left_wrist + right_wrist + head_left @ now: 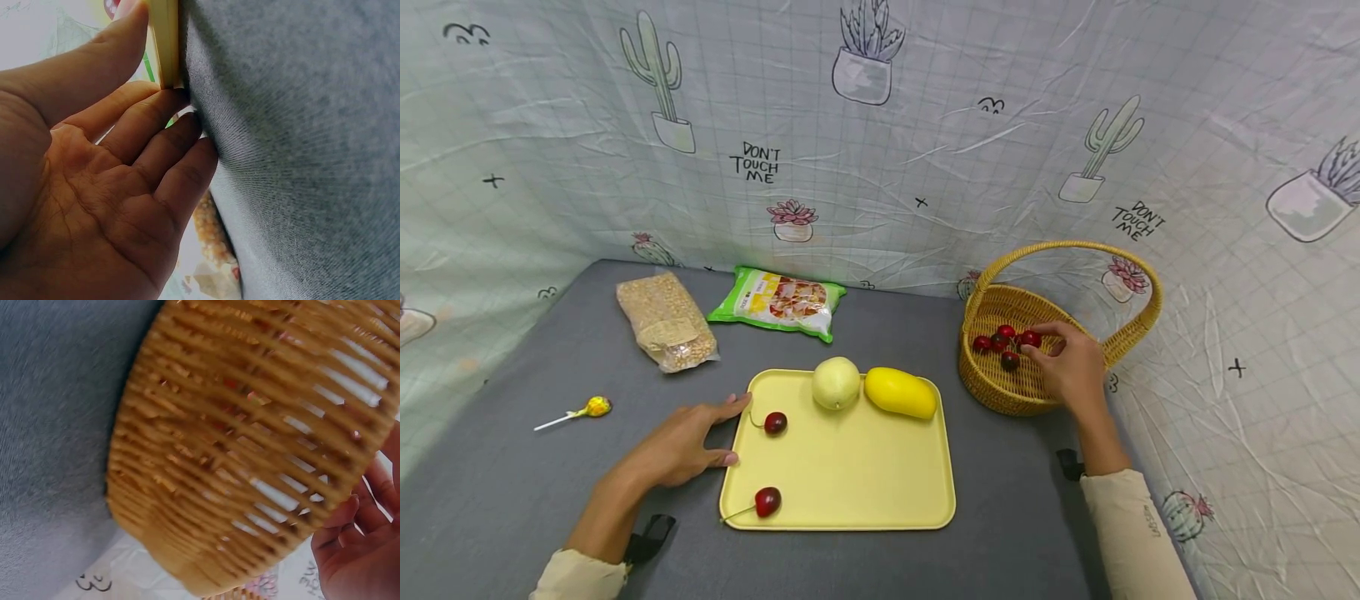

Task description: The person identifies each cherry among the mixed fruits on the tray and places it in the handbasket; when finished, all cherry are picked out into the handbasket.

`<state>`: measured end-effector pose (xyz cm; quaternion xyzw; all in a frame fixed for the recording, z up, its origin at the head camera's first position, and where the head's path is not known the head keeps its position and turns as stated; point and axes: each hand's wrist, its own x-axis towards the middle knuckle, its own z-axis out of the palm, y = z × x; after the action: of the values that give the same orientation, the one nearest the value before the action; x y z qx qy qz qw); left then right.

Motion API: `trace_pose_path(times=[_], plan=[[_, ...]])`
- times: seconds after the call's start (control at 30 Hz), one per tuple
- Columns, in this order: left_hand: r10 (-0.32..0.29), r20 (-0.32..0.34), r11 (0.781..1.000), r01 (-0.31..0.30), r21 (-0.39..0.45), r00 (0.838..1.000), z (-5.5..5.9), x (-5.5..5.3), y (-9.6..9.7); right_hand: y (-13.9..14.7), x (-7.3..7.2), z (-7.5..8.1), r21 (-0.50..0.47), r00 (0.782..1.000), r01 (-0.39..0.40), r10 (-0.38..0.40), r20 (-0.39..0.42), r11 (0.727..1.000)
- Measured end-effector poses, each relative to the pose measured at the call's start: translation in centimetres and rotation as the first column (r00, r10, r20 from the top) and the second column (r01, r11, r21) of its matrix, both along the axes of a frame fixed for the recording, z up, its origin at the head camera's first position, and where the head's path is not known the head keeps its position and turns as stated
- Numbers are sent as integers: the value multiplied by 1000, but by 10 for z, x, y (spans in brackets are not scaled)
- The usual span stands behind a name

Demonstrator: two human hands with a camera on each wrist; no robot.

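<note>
At the left side of a yellow tray [850, 483], my left hand [681, 446] rests its thumb and fingertips along the rim. A dark red cherry [776, 423] with a stem lies just inside that edge; another cherry [767, 502] sits in the near left corner. A pale green round fruit [836, 383] and a yellow mango-shaped fruit [900, 392] lie along the far side. My right hand [1070, 367] reaches into a wicker basket [1011, 402] and pinches a cherry [1030, 338] between thumb and finger. Several other cherries [1000, 342] lie in the basket.
The basket's tall arched handle [1067, 244] rises over my right hand. Behind the tray lie a green-and-white food packet [782, 302] and a clear bag of yellowish kernels [666, 321]. A lollipop [597, 407] is at the left. A patterned cloth [865, 167] hangs behind.
</note>
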<state>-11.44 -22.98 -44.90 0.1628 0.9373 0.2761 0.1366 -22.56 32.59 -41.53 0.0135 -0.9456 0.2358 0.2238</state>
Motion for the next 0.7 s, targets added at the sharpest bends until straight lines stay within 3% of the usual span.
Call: trace_pose_path(times=[0.33, 0.7], plan=[[1, -9, 1000, -1, 8, 1000, -1, 0, 0, 17, -12, -6, 44, 994, 33, -37, 99, 998], [2, -11, 1000, -1, 17, 1000, -2, 0, 1, 18, -22, -6, 95, 962, 45, -68, 265, 994]])
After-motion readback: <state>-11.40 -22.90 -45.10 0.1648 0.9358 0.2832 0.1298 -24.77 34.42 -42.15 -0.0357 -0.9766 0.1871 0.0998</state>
